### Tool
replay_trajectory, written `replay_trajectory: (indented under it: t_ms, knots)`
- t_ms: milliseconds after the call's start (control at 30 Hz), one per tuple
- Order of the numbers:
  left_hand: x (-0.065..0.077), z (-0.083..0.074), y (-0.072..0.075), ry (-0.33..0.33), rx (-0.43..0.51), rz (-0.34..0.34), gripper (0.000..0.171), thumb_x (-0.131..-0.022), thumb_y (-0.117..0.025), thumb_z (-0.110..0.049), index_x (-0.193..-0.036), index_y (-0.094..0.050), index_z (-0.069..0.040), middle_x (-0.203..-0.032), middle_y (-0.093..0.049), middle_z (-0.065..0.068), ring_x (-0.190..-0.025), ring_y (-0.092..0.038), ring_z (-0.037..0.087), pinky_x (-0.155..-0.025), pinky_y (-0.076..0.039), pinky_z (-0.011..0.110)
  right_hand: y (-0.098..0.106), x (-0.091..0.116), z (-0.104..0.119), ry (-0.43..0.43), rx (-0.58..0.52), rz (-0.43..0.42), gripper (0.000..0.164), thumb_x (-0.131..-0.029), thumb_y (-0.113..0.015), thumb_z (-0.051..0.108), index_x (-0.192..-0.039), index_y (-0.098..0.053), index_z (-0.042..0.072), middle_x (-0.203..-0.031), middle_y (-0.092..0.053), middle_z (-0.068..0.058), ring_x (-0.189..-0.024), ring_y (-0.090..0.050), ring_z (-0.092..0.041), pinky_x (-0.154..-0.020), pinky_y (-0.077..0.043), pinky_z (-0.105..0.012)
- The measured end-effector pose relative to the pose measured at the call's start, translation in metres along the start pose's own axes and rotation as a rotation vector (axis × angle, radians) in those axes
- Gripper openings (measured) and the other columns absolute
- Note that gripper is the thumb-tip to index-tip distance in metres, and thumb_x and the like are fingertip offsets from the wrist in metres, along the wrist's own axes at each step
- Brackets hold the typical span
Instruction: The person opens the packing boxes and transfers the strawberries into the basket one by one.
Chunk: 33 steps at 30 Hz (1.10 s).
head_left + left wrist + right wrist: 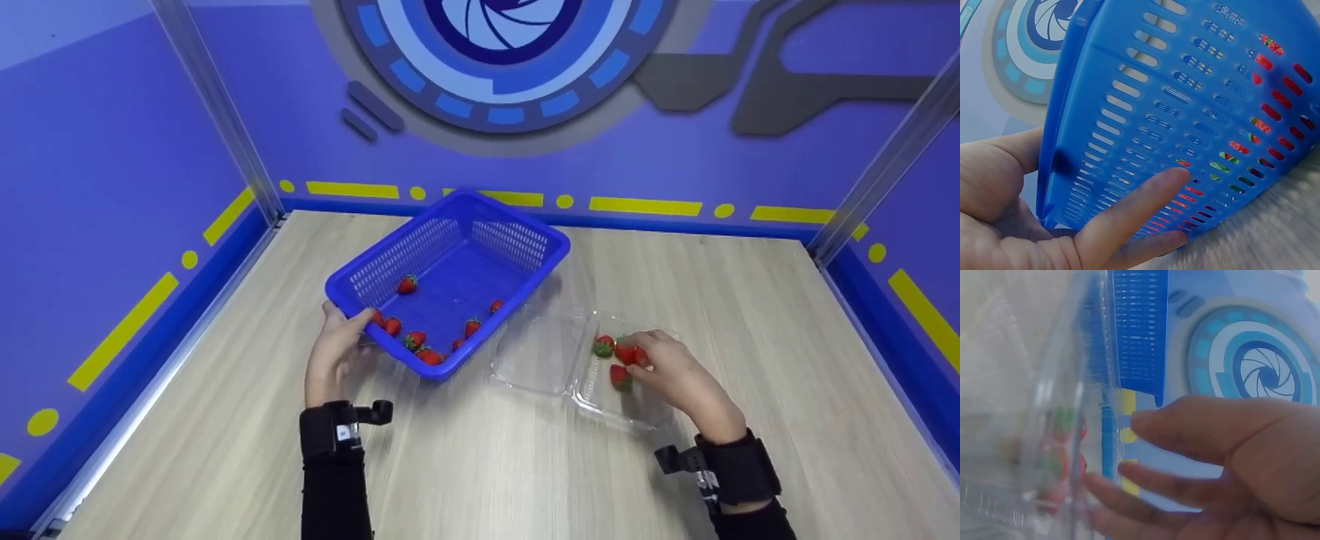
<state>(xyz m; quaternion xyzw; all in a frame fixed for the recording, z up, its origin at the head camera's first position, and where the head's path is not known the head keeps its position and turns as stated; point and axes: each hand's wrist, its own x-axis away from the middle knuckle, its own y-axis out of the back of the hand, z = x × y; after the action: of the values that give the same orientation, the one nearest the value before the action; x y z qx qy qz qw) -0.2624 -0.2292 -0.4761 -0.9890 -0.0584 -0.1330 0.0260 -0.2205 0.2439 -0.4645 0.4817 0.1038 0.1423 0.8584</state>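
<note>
My left hand [334, 352] grips the near-left rim of a blue plastic basket [469, 360], thumb over the edge. In the left wrist view its fingers [1140, 205] lie along the slotted outer wall. Several strawberries [414, 340] sit in the basket, most near its front side. To the right lies an opened clear plastic clamshell box [540, 352], with strawberries [620, 377] in its right half. Over that half reaches my right hand [679, 375], fingertips close beside the berries. The right wrist view shows its thumb [1185, 424] apart from the fingers, nothing between them.
The wood-grain tabletop [480, 465] is bounded by a blue back wall [645, 165] and side walls with yellow markings. Metal posts [225, 105] stand at the back corners. Each wrist wears a black strap [739, 469] with a small camera.
</note>
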Motion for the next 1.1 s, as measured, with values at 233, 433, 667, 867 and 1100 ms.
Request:
replay_trajectory:
  t_ms: [233, 433, 667, 867, 1100]
  knots:
    - [0.0, 0.001, 0.0, 0.018, 0.011, 0.0, 0.092, -0.107, -0.049, -0.02, -0.156, 0.029, -0.015, -0.146, -0.045, 0.028, -0.093, -0.072, 0.023, -0.076, -0.058, 0.031, -0.013, -0.003, 0.003, 0.027, -0.022, 0.082, 0.033, -0.088, -0.068, 0.0, -0.12, -0.066, -0.007, -0.118, -0.065, -0.025, -0.104, -0.064, -0.044, -0.088, -0.054, -0.053]
    - [-0.003, 0.0, -0.002, 0.006, 0.063, 0.013, 0.095, -0.106, -0.049, -0.016, -0.154, 0.033, -0.015, -0.14, -0.049, 0.027, -0.089, -0.074, 0.023, -0.072, -0.059, 0.03, -0.03, -0.009, 0.011, 0.008, -0.045, 0.096, 0.037, -0.083, -0.073, 0.003, -0.119, -0.069, -0.004, -0.115, -0.07, -0.018, -0.096, -0.066, -0.032, -0.083, -0.056, -0.045]
    - [-0.003, -0.002, -0.001, 0.014, 0.088, 0.023, 0.103, -0.105, -0.05, -0.015, -0.146, 0.045, -0.017, -0.143, -0.046, 0.029, -0.096, -0.073, 0.026, -0.076, -0.061, 0.034, -0.042, -0.012, 0.012, -0.018, -0.094, 0.026, 0.023, -0.081, -0.079, 0.005, -0.103, -0.072, 0.001, -0.1, -0.072, -0.01, -0.089, -0.068, -0.022, -0.076, -0.055, -0.037]
    - [-0.002, -0.003, -0.001, 0.028, 0.064, 0.01, 0.102, -0.106, -0.049, -0.017, -0.147, 0.044, -0.019, -0.143, -0.048, 0.028, -0.094, -0.073, 0.024, -0.075, -0.06, 0.03, -0.048, -0.014, 0.012, 0.008, -0.118, -0.045, 0.017, -0.081, -0.08, -0.002, -0.088, -0.065, 0.002, -0.089, -0.071, -0.009, -0.087, -0.073, -0.026, -0.07, -0.058, -0.033]
    - [-0.002, -0.003, 0.0, 0.045, 0.031, 0.002, 0.096, -0.108, -0.046, -0.019, -0.15, 0.041, -0.019, -0.155, -0.036, 0.026, -0.116, -0.066, 0.034, -0.083, -0.059, 0.031, -0.048, -0.015, 0.013, -0.032, -0.031, -0.047, 0.03, -0.075, -0.071, -0.011, -0.104, -0.065, -0.005, -0.091, -0.069, -0.012, -0.087, -0.067, -0.024, -0.072, -0.056, -0.038]
